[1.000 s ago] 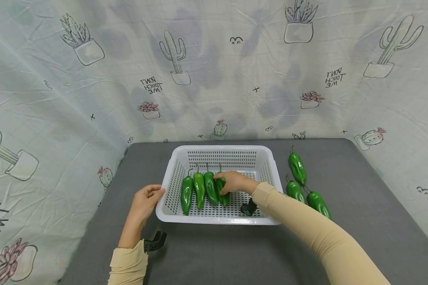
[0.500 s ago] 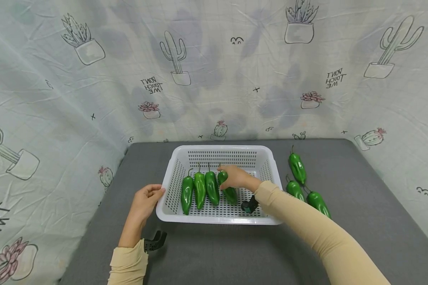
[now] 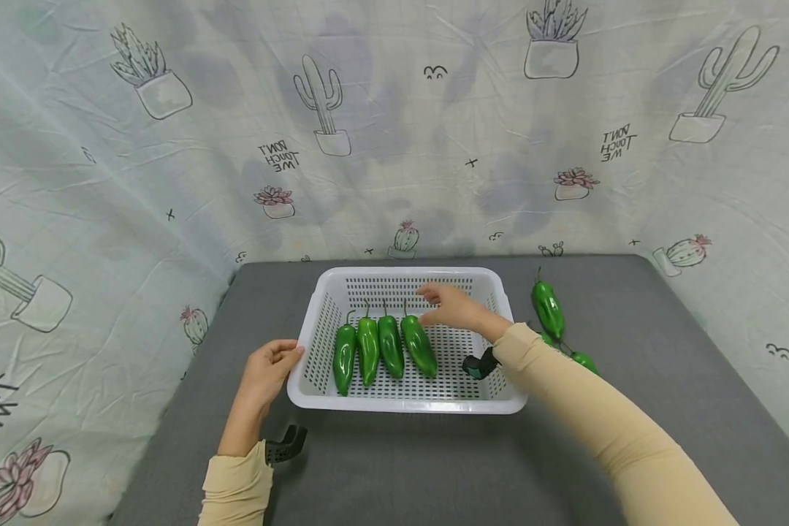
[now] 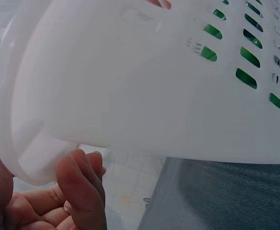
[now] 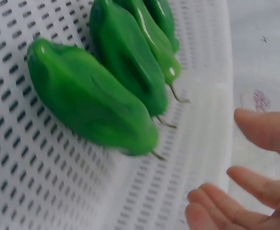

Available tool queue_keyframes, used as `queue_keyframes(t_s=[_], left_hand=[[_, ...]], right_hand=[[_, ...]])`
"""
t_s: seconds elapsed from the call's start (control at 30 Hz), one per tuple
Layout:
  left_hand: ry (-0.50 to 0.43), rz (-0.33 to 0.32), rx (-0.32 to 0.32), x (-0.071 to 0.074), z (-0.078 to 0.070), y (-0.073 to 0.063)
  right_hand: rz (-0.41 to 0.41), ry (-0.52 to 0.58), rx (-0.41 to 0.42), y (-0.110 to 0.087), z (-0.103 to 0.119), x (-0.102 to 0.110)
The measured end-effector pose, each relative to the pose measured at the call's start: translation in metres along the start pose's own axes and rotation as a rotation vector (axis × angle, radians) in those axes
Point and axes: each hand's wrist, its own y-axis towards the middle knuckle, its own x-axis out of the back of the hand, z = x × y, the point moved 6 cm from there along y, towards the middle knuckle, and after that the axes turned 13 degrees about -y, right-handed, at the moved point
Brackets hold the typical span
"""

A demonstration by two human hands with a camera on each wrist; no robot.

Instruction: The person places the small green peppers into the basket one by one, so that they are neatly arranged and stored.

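Note:
My left hand (image 3: 268, 371) grips the left rim of a white plastic basket (image 3: 408, 407); in the left wrist view, thumb and fingers (image 4: 80, 184) close about its lip. Several green peppers lie side by side in the basket, stems toward the far side. The rightmost pepper (image 3: 419, 345) slants a little, its lower end to the right. Above the basket, just right of that pepper's stem, my right hand (image 3: 456, 307) holds nothing. Its fingers (image 5: 226, 208) are spread apart from the thumb, clear of the peppers in the right wrist view.
Three more green peppers lie on the grey table (image 3: 381, 467) right of the basket: a far pepper (image 3: 549, 310) in full view, the other two partly behind my right sleeve (image 3: 585, 402). A cactus-print cloth (image 3: 381, 197) hangs behind the table and at both sides.
My right hand shifted the rightmost pepper slightly right, away from its neighbour, then let it go and rose up and right. My left hand stayed on the rim.

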Motion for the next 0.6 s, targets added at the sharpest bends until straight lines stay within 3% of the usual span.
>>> queue_keyframes(t_s=[0.2,0.6], left_hand=[[0.011,-0.005,-0.001,0.000,0.000,0.000],[0.002,-0.004,0.011,-0.001,-0.001,-0.001]], right_hand=[[-0.027,0.057,0.079,-0.016,-0.009,0.025],[-0.151,0.122,0.039,-0.058,-0.043,0.078]])
